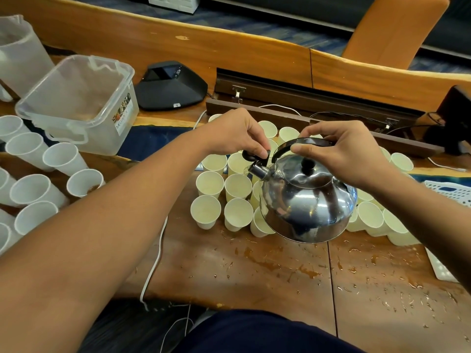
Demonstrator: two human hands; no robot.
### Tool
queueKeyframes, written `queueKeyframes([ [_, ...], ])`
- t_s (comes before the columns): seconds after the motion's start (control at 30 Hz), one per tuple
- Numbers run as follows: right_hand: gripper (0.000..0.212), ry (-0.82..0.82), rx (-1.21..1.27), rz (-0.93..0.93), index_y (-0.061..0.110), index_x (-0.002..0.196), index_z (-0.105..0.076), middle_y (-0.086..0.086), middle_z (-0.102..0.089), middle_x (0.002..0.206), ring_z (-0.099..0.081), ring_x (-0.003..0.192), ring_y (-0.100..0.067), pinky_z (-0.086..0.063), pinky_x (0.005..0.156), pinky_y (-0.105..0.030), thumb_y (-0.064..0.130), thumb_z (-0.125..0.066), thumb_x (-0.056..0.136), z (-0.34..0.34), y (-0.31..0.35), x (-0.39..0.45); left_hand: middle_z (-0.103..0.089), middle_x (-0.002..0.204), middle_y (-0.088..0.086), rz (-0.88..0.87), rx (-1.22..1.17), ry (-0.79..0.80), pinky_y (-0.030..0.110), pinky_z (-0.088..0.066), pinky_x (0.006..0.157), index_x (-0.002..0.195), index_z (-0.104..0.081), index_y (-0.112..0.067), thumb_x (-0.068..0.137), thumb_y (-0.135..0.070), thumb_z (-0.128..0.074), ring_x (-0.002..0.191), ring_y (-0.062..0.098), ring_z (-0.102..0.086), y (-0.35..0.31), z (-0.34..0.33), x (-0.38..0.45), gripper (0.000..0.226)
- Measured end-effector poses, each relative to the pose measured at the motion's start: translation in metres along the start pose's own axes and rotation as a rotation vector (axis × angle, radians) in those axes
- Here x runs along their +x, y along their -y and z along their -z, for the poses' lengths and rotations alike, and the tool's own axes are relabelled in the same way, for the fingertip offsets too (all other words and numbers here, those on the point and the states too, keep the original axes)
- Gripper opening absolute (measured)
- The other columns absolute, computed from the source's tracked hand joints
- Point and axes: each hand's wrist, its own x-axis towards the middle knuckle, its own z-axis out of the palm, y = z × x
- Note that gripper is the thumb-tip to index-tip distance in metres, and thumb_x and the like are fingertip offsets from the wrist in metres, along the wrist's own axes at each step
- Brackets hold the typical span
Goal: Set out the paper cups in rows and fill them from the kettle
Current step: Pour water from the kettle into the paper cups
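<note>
clear plastic tub (76, 103), frosted jug (20, 52), black conf. phone (170, 85), white cable (153, 266); wet wooden table (254, 271)

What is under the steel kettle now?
Under the kettle, held tilted by both hands, stand paper cups on the wet table. Those directly beneath are mostly covered.

A single wide-angle view from the person's head looks forward and steeply down over both forearms onto the table (254, 263). It sits close: the kettle (305, 200) and cups (221, 189) fill the middle, and the lap shows at the bottom edge. Straight edges bow toward the frame's borders. No second view shares the scene.
</note>
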Motion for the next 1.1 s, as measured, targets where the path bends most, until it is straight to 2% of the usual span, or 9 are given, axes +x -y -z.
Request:
queueKeyframes([
  [0.1, 0.026, 0.004, -0.010, 0.001, 0.023, 0.099, -0.075, 0.023, -0.064, 0.086, -0.062, 0.083, 0.001, -0.046, 0.072, -0.023, 0.039, -0.079, 0.079, 0.000, 0.000, 0.001, -0.070, 0.074, -0.022, 0.008, 0.002, -0.004, 0.003, -0.043, 0.058, 0.091, -0.080, -0.026, 0.082, -0.018, -0.080, 0.076, -0.011, -0.063, 0.001, -0.001, 0.001, 0.012],
  [0.2, 0.022, 0.012, -0.016, 0.008, 0.025, 0.097, -0.075, 0.024, -0.063, 0.087, -0.063, 0.085, -0.002, -0.048, 0.073, -0.026, 0.038, -0.078, 0.079, 0.001, 0.001, 0.001, -0.071, 0.078, -0.019, 0.009, 0.007, -0.001, 0.002, -0.043, 0.058, 0.093, -0.080, -0.024, 0.082, -0.018, -0.079, 0.076, -0.011, -0.062, 0.001, -0.002, 0.001, 0.013],
  [0.47, 0.024, 0.016, -0.019, 0.002, 0.024, 0.097, -0.075, 0.024, -0.063, 0.087, -0.063, 0.082, 0.001, -0.046, 0.069, -0.021, 0.039, -0.078, 0.079, 0.003, -0.002, 0.002, -0.071, 0.078, -0.020, 0.021, 0.018, 0.000, 0.003, -0.044, 0.059, 0.093, -0.080, -0.026, 0.082, -0.019, -0.079, 0.078, -0.010, -0.063, 0.001, -0.003, 0.004, 0.013],
  [0.67, 0.023, 0.006, -0.018, 0.012, 0.024, 0.097, -0.075, 0.025, -0.062, 0.079, -0.062, 0.077, 0.000, -0.042, 0.067, -0.020, 0.039, -0.078, 0.079, 0.004, -0.003, 0.001, -0.071, 0.081, -0.017, 0.006, 0.020, 0.000, 0.002, -0.043, 0.060, 0.096, -0.080, -0.022, 0.082, -0.018, -0.079, 0.077, -0.010, -0.063, -0.002, -0.004, 0.004, 0.015],
  [0.83, 0.023, -0.017, 0.013, 0.006, 0.024, 0.097, -0.075, 0.021, -0.066, 0.087, -0.063, 0.080, 0.003, -0.043, 0.069, -0.019, 0.038, -0.078, 0.080, 0.003, -0.004, -0.001, -0.071, 0.078, -0.020, -0.002, 0.019, -0.002, 0.003, -0.045, 0.062, 0.096, -0.080, -0.022, 0.082, -0.018, -0.079, 0.078, -0.009, -0.064, -0.004, -0.001, 0.004, 0.014],
  [0.9, 0.025, -0.032, 0.023, -0.003, 0.024, 0.098, -0.075, 0.017, -0.068, 0.092, -0.065, 0.082, -0.002, -0.046, 0.069, -0.017, 0.040, -0.077, 0.079, 0.002, -0.005, -0.002, -0.071, 0.077, -0.021, -0.004, 0.020, -0.003, 0.004, -0.047, 0.064, 0.096, -0.080, -0.022, 0.082, -0.018, -0.079, 0.079, -0.007, -0.065, -0.006, 0.000, 0.003, 0.015],
  [1.0, 0.026, -0.054, 0.023, 0.002, 0.023, 0.099, -0.075, 0.017, -0.070, 0.093, -0.065, 0.080, 0.001, -0.045, 0.066, -0.009, 0.040, -0.078, 0.079, 0.002, -0.005, -0.003, -0.073, 0.079, -0.020, -0.005, 0.021, -0.006, 0.010, -0.049, 0.068, 0.095, -0.080, -0.025, 0.081, -0.020, -0.080, 0.079, -0.005, -0.066, -0.008, 0.003, 0.001, 0.014],
  [1.1, 0.026, -0.063, 0.039, 0.005, 0.021, 0.098, -0.076, 0.013, -0.071, 0.092, -0.065, 0.077, -0.001, -0.047, 0.066, -0.011, 0.038, -0.078, 0.079, 0.004, -0.003, -0.006, -0.074, 0.081, -0.018, -0.010, 0.021, -0.001, 0.015, -0.049, 0.071, 0.094, -0.081, -0.025, 0.081, -0.021, -0.081, 0.079, -0.004, -0.066, -0.012, 0.006, -0.002, 0.014],
])
